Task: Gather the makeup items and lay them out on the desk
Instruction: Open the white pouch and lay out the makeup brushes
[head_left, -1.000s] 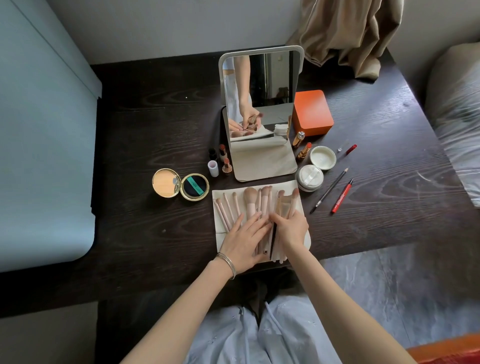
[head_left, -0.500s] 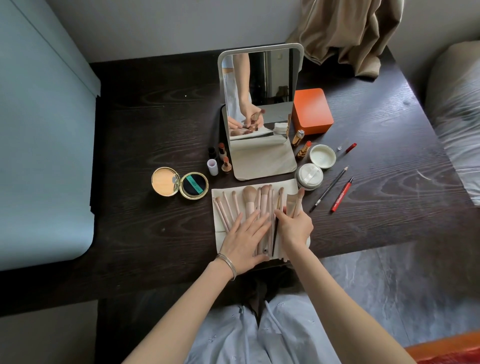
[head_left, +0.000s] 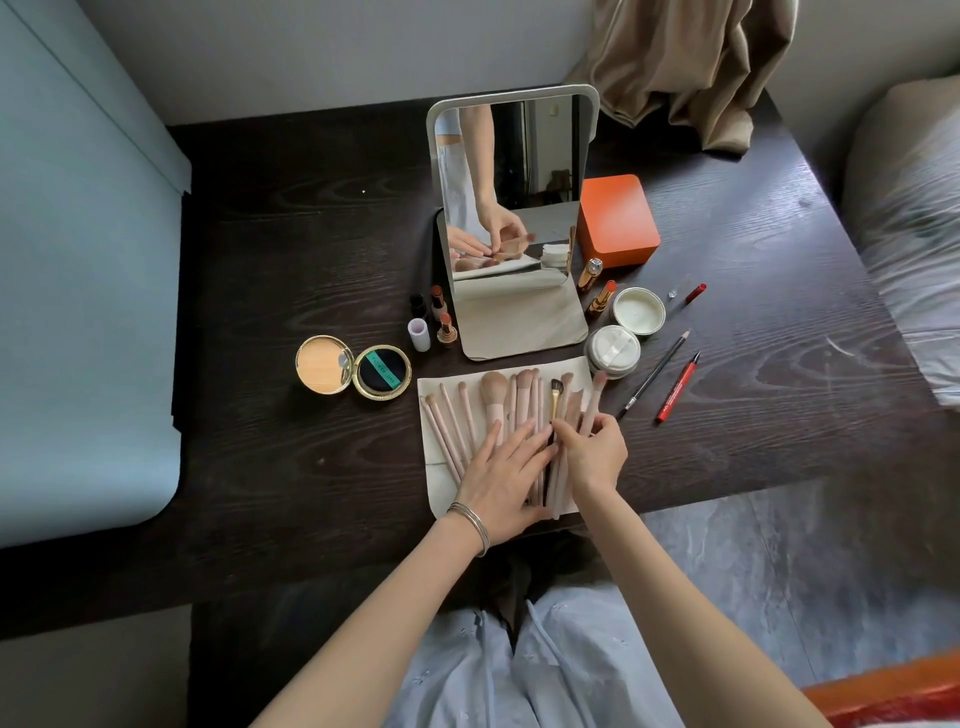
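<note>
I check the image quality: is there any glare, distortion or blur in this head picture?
Head view: wide-angle bending curves the desk edges; the mirror reflects the hands without strong glare; the bedding at right is smeared; the right hand and brushes stay reasonably sharp.

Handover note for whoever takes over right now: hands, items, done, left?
Left hand flat, pressing the pink brushes on the cream cloth.
Right hand pinches one pink brush at the cloth's right edge.
Done: compact, lipsticks, powder jars and pencils lie around the mirror.
Left: spread and straighten the brushes.
</note>
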